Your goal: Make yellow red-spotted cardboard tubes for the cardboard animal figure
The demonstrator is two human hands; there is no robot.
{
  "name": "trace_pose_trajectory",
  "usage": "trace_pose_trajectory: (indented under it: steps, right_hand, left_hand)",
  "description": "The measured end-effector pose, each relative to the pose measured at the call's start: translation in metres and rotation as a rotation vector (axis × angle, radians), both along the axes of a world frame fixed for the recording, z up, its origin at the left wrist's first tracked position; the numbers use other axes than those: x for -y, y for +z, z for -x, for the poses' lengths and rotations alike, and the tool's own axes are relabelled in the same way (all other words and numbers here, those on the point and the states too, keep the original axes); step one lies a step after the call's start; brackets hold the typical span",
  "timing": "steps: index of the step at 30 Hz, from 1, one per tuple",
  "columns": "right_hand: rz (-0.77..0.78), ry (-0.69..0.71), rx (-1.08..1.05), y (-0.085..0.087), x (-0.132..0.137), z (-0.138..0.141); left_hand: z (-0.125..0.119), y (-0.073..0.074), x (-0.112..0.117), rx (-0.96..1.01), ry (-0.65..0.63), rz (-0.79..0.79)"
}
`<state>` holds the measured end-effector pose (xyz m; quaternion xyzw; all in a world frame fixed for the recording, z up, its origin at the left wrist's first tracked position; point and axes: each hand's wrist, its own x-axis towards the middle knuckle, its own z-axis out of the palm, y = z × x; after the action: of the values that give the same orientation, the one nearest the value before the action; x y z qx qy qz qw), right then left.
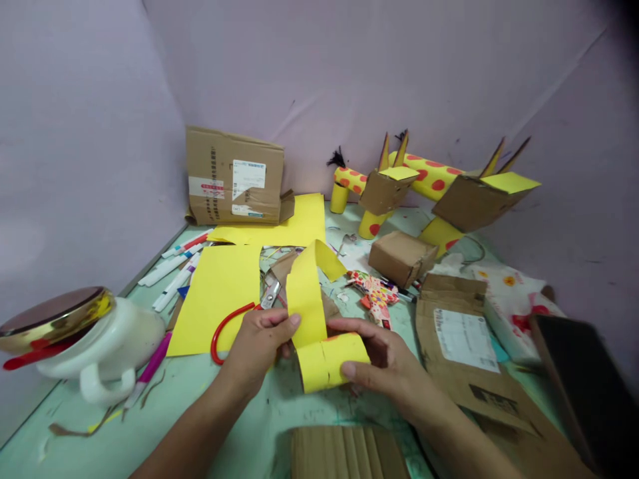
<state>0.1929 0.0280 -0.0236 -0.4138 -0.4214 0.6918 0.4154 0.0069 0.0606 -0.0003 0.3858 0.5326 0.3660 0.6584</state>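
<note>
Between thumb and fingers, my left hand (267, 336) pinches a yellow paper strip (307, 299) that stands up and curls over at its top. My right hand (382, 356) is closed around the right end of a yellow paper tube (319, 369), which lies on its side and has dark slits. The strip's lower end touches the tube; whether they are joined I cannot tell. Partly under my left hand are scissors (217, 336) with a red handle. Behind them lies a yellow paper sheet (219, 293).
Two spotted giraffe figures with cardboard heads (387, 189) stand at the back right. A cardboard box (214, 176) is at the back left. Markers (172, 276) and a white mug (124, 332) sit left. Flattened cardboard (449, 359) and a dark phone-like slab (584, 372) lie right.
</note>
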Motion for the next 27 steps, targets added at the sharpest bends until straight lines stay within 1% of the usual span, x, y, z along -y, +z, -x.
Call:
trace_pose_trajectory:
  steps: [3,9,13,16,19,23,27]
  right_hand:
    - [-0.032,-0.057,0.049,0.0006,-0.0009,0.0021]
    - [0.016,-0.123,0.064,0.0026,-0.0014,0.0070]
    - [-0.054,-0.157,0.091,0.0044,-0.0024,0.0071]
    - [-0.067,-0.163,0.102,0.0058,-0.0021,0.0069]
    - [-0.034,-0.172,0.083,0.0061,-0.0018,0.0068]
    - [0.007,-0.204,0.021,0.0039,-0.0029,0.0047]
    - [0.078,-0.233,-0.016,0.0015,-0.0045,0.0027]
  left_hand:
    - [0.0015,0.0023,-0.0002,0.000,0.010,-0.031]
    - [0.0013,0.0025,0.0020,0.013,-0.028,-0.077]
    - [0.0035,0.0005,0.0004,0.014,-0.052,-0.105]
    - [0.0041,0.0024,0.0004,0.009,-0.106,-0.149]
    - [0.0039,0.0046,0.0015,0.010,-0.167,-0.191]
    - [0.0053,0.0032,0.0025,0.037,-0.277,-0.226]
    - [0.0057,0.0027,0.0039,-0.088,-0.348,-0.312]
